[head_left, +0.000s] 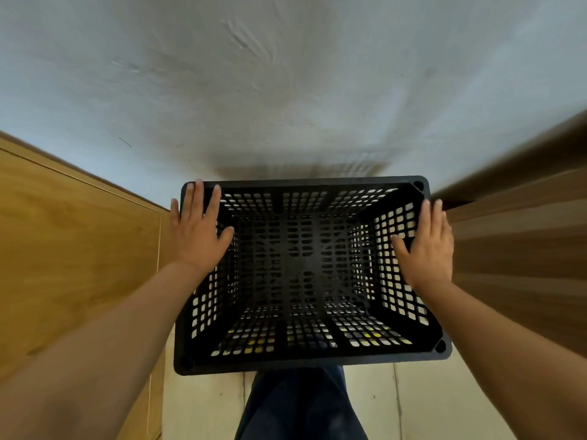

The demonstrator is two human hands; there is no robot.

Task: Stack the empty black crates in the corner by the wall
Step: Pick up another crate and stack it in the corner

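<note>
Looking down into black crate [305,271], open side up, empty, far rim against pale wall [254,90]. My left hand [197,230] flat on left rim, fingers straight. My right hand [425,242] flat on right rim, fingers straight. Wood panel [70,249] at left, brown boards [514,242] at right.

black crate [305,357], flat hands on its rims

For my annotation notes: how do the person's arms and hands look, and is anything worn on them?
Both forearms are bare, no sleeves visible. The left hand and right hand wear no gloves; no rings, watch or bracelets are visible.
</note>
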